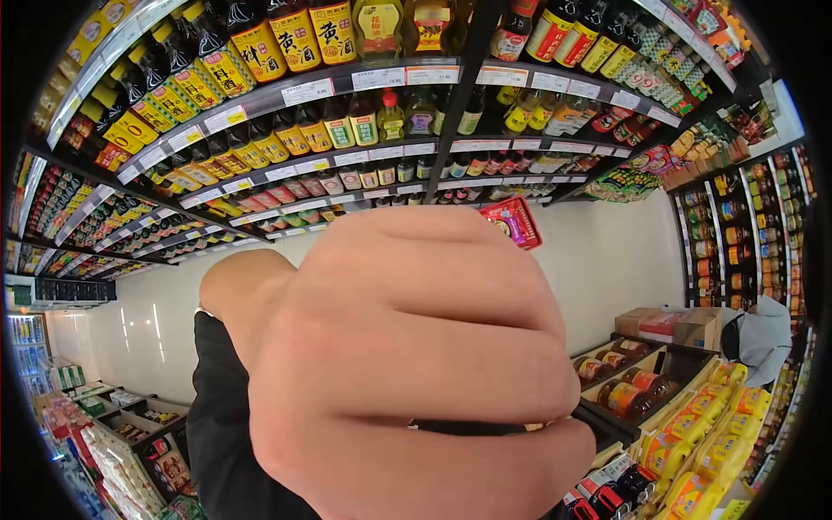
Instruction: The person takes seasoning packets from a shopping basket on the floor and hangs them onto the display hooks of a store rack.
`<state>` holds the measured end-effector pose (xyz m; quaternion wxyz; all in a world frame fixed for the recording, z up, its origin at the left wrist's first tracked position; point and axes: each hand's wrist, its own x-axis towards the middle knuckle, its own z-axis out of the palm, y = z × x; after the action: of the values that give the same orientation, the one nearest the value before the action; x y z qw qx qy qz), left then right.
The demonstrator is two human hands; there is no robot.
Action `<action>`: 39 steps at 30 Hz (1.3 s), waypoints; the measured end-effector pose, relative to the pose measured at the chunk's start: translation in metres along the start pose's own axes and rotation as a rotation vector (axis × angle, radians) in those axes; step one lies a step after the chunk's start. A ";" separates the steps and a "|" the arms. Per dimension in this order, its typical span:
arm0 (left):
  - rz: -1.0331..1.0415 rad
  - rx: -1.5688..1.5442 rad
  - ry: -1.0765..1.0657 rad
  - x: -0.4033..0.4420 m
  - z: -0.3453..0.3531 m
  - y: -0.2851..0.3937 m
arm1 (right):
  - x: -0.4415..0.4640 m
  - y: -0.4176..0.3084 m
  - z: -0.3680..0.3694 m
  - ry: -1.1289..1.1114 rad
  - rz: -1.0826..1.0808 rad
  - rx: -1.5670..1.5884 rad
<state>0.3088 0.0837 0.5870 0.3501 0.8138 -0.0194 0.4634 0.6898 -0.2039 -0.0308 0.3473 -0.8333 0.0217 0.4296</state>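
Observation:
My left hand (407,355) fills the middle of the view, very close to the camera. Its fingers are curled and lie side by side, bending away at the right, so the fingertips and whatever they may hold are hidden. Behind it, a bare stretch of my arm (238,282) shows at the left above black clothing (221,407). My right hand is out of sight. Just past the top of the hand, a red-edged item (517,223) with a purple patch is partly covered.
Ahead stand shelves (303,89) of bottled sauces and cooking wine with price tags. Jars line a shelf (737,234) at right. Lower right are yellow-labelled bottles (693,442), cartons (693,328) and grey cloth (771,342). Pale floor (607,260) runs between; stacked goods (113,442) sit lower left.

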 end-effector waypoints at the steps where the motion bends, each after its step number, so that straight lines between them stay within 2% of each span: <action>1: -0.008 0.010 0.004 -0.002 -0.002 -0.001 | -0.001 -0.019 0.001 0.021 -0.025 0.029; 7: -0.039 0.017 0.027 -0.010 -0.008 -0.009 | -0.021 -0.106 0.012 -0.001 -0.182 -0.047; 10: -0.050 0.026 0.045 -0.015 -0.015 -0.013 | -0.034 -0.118 0.022 -0.005 -0.155 -0.104; 18: -0.065 0.051 0.057 -0.028 -0.030 -0.011 | -0.034 -0.073 0.038 -0.083 -0.063 -0.142; 27: -0.046 0.055 0.001 -0.029 -0.050 -0.012 | -0.060 -0.062 0.038 -0.011 -0.033 -0.149; 39: -0.039 0.111 -0.218 -0.030 -0.086 -0.003 | -0.082 -0.030 0.048 0.059 0.008 -0.183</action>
<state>0.2284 0.1275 0.5904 0.3093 0.8778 -0.0157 0.3655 0.6148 -0.1734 0.0270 0.2670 -0.8737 -0.0040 0.4066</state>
